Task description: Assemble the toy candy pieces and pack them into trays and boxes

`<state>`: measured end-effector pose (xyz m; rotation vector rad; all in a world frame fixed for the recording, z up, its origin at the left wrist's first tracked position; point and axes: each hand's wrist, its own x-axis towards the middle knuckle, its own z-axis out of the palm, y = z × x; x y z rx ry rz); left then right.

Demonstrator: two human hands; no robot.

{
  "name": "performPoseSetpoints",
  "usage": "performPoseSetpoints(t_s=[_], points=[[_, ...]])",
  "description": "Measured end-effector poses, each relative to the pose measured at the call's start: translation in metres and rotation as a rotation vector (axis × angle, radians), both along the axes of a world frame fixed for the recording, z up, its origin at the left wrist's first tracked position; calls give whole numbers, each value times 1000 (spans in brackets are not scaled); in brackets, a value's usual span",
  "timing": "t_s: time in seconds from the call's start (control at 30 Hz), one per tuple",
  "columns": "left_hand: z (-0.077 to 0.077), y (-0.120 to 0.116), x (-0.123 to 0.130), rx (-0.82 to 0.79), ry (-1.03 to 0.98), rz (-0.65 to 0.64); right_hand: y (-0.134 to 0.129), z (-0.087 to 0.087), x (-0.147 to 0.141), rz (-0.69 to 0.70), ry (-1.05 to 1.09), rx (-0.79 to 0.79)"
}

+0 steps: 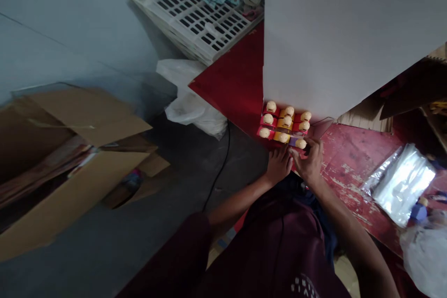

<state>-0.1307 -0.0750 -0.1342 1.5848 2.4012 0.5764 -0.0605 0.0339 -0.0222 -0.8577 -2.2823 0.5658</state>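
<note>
On the red table (349,163), against a large pale panel (335,32), stand several small pieces (286,122) in close rows. Their bodies are red, yellow or purple, each with a cream, face-like knob; their exact kind is too small to tell. My right hand (309,160) has its thumb and fingers around the near-right purple piece with a cream knob (299,143). My left hand (279,164) rests at the table edge just in front of the rows, fingers stretched out, thumb close to my right thumb. Nothing shows in my left hand.
Clear plastic bags (405,181) lie to the right, near a purple piece (419,212) and a crumpled bag (426,251). Stacked white slatted trays (206,23) sit at the back left. An open cardboard box (98,186) and a black cable (223,163) are at left.
</note>
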Motion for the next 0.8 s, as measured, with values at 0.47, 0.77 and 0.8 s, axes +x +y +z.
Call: performPoseSetpoints(t_s=[0.47,0.77,0.8], points=[[23,-22,-5,414,-187,-18,-19,-39,-5,-108,22,-103],[234,-12,22,117,-1265,-396,-88,-79,150,-696,121,-243],[253,-12,23,31,-1341,-460,-100,-79,166,-735,125,-252]])
